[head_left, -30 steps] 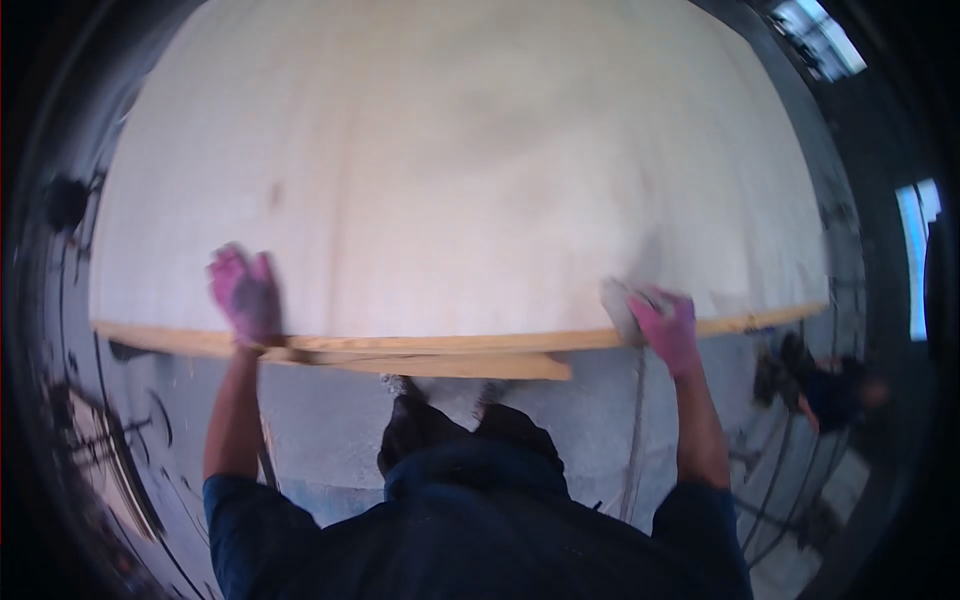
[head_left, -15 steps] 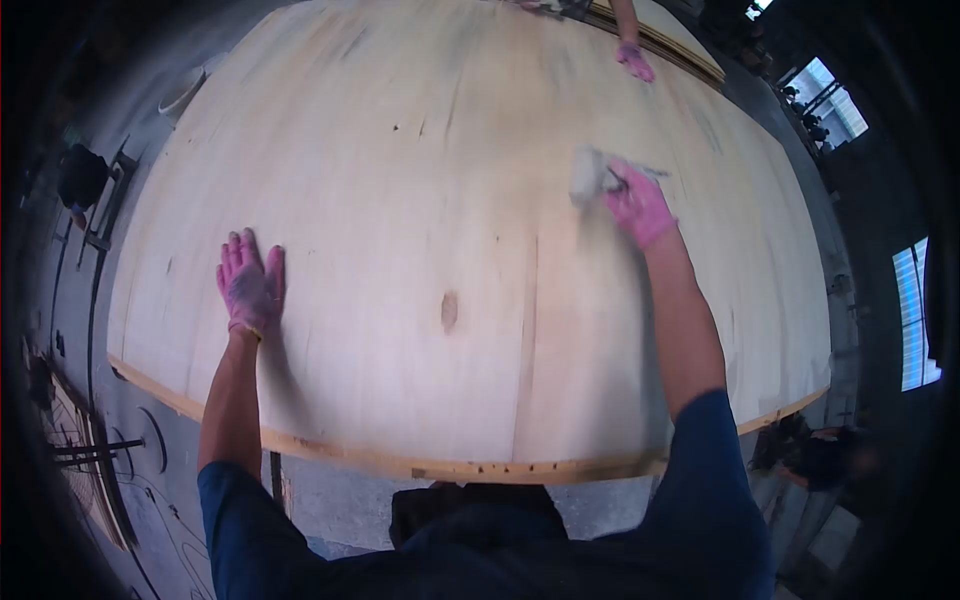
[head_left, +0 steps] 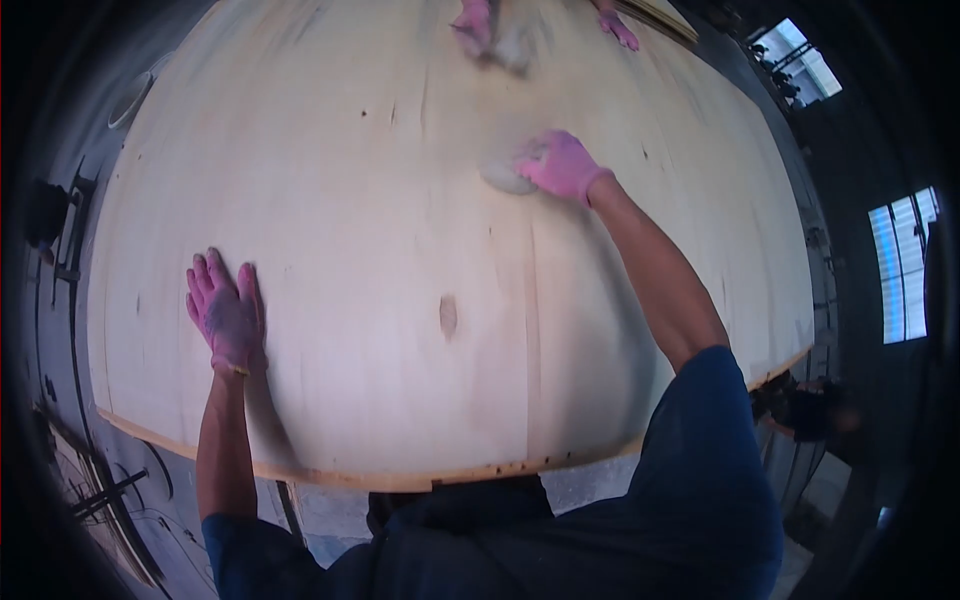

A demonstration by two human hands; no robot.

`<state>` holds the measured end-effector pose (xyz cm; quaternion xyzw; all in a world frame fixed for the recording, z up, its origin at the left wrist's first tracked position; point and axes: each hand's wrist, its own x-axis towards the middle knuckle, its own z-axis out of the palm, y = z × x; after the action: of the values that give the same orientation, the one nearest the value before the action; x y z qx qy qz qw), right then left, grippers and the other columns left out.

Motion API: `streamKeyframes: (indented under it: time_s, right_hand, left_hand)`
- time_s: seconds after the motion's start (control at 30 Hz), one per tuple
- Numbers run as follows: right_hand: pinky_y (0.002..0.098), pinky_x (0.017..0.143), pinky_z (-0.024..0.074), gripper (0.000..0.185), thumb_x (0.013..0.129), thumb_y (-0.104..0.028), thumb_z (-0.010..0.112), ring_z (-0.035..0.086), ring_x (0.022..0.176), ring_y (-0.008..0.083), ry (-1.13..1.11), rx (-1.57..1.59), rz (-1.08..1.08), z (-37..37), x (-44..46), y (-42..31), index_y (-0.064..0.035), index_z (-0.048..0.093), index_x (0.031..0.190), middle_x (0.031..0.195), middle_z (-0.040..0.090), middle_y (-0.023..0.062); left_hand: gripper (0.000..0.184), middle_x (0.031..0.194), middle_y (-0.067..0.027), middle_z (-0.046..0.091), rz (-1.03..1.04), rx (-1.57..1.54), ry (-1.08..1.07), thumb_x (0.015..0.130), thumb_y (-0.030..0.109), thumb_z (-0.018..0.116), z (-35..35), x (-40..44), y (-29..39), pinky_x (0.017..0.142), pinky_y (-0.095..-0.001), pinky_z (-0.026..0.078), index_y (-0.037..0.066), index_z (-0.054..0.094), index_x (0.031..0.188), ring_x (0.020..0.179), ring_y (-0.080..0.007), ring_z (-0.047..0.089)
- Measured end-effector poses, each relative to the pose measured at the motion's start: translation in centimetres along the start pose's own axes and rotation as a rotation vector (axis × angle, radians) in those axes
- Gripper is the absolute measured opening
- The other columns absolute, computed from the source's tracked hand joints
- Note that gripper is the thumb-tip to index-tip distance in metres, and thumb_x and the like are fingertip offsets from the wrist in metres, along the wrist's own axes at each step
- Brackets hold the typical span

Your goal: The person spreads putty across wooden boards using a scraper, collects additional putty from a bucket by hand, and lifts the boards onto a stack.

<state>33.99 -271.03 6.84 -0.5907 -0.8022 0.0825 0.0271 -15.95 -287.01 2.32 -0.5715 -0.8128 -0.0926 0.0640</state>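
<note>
A large pale plywood sheet (head_left: 350,220) lies before me, with a dark oval knot (head_left: 448,317) near its middle. My left hand (head_left: 228,310), in a pink glove, rests flat on the left part of the sheet with its fingers spread. Further out and right of centre, my right hand (head_left: 565,168), also pink-gloved, is closed around a wide-bladed scraper (head_left: 508,176). Motion blurs the scraper's greyish blade, which is at the plywood surface; its handle is hidden in the glove.
Across the sheet, a co-worker's pink-gloved hand (head_left: 473,27) holds a blurred greyish tool (head_left: 515,50); their other gloved hand (head_left: 618,28) rests on the wood. Thin boards (head_left: 660,18) are stacked at the far edge. Left of the sheet stands a pale bucket (head_left: 130,100).
My right hand has swept left with the scraper. A co-worker's hand with a tool has come into view at the top. My left hand stays flat; the whole view has shifted slightly.
</note>
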Motion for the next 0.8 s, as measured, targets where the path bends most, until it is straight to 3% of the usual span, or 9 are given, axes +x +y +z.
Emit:
streamKeyframes:
  time_s: [0.2,0.3,0.4,0.43,0.47,0.57,0.67,0.73,0.8]
  right_hand:
    - [0.0442,0.102,0.0428,0.037,0.093,-0.041,0.058,0.060,0.109,0.0338,-0.124,0.010,0.167,0.0,-19.7,-10.3,-0.0162,0.071,0.117,0.108,0.068,0.0163]
    - [0.0438,0.103,0.0421,0.035,0.091,-0.038,0.061,0.060,0.111,0.0339,-0.211,0.104,0.315,-0.3,-26.6,-13.6,-0.0155,0.071,0.115,0.111,0.068,0.0168]
    - [0.0434,0.103,0.0419,0.035,0.089,-0.038,0.065,0.059,0.114,0.0328,-0.073,0.127,0.405,1.2,-28.3,-13.4,-0.0138,0.071,0.114,0.114,0.068,0.0161]
    - [0.0433,0.103,0.0419,0.036,0.088,-0.037,0.066,0.058,0.115,0.0323,0.029,0.082,0.419,1.9,-26.6,-12.3,-0.0133,0.071,0.114,0.115,0.068,0.0155]
    - [0.0431,0.103,0.0420,0.036,0.087,-0.037,0.067,0.058,0.116,0.0319,0.127,0.034,0.429,2.3,-25.1,-11.4,-0.0129,0.071,0.114,0.117,0.068,0.0148]
    - [0.0432,0.105,0.0400,0.038,0.087,-0.039,0.068,0.055,0.120,0.0319,0.076,0.066,0.341,2.7,-24.5,-13.4,-0.0125,0.071,0.114,0.121,0.066,0.0134]
    - [0.0425,0.096,0.0471,0.036,0.086,-0.036,0.070,0.062,0.109,0.0314,0.029,0.024,0.280,3.2,-30.6,-16.1,-0.0124,0.071,0.113,0.113,0.070,0.0130]
    - [0.0404,0.080,0.0542,0.029,0.084,-0.031,0.073,0.069,0.089,0.0312,-0.093,0.175,0.407,1.5,-34.3,-20.5,-0.0113,0.072,0.106,0.097,0.073,0.0123]
    - [0.0393,0.067,0.0556,0.026,0.083,-0.027,0.075,0.070,0.072,0.0315,0.150,0.187,0.217,4.3,-38.7,-21.1,-0.0105,0.074,0.103,0.083,0.072,0.0134]
  left_hand:
    - [0.067,0.156,-0.0229,0.033,0.174,-0.031,-0.018,0.101,0.049,0.043,0.6,-0.6,-2.9,0.119,-0.0513,0.020,0.002,0.037,0.149,0.147,-0.0391,0.025]
    - [0.058,0.141,-0.0283,0.049,0.467,-0.113,0.062,0.099,0.036,0.051,-0.8,0.4,-12.5,0.112,-0.0475,0.035,-0.006,0.048,0.138,0.132,-0.0421,0.045]
    - [0.053,0.142,-0.0269,0.049,0.308,0.033,0.173,0.103,0.034,0.046,0.8,-0.3,-27.4,0.111,-0.0465,0.037,-0.005,0.048,0.139,0.132,-0.0418,0.045]
    - [0.053,0.146,-0.0243,0.045,0.420,0.338,0.185,0.105,0.036,0.042,2.1,-0.7,-32.7,0.112,-0.0482,0.035,-0.001,0.044,0.144,0.136,-0.0419,0.042]
    - [0.053,0.147,-0.0237,0.045,0.404,0.331,0.185,0.105,0.036,0.042,1.9,-1.0,-33.3,0.112,-0.0487,0.034,0.000,0.043,0.145,0.136,-0.0420,0.041]
    - [0.053,0.148,-0.0224,0.045,0.280,0.273,0.143,0.106,0.039,0.040,1.3,-2.5,-34.1,0.113,-0.0491,0.033,0.005,0.042,0.146,0.138,-0.0417,0.038]
    - [0.054,0.147,-0.0228,0.045,0.228,0.050,0.125,0.106,0.041,0.040,-0.3,-3.1,-32.3,0.112,-0.0490,0.033,0.006,0.042,0.146,0.138,-0.0409,0.039]
    - [0.055,0.147,-0.0226,0.045,0.208,0.092,0.130,0.106,0.042,0.039,0.1,-3.0,-32.1,0.112,-0.0483,0.033,0.005,0.042,0.146,0.138,-0.0390,0.039]
    - [0.056,0.147,-0.0221,0.045,0.208,0.125,0.153,0.105,0.043,0.039,0.4,-2.9,-32.4,0.113,-0.0487,0.032,0.005,0.042,0.146,0.138,-0.0381,0.039]
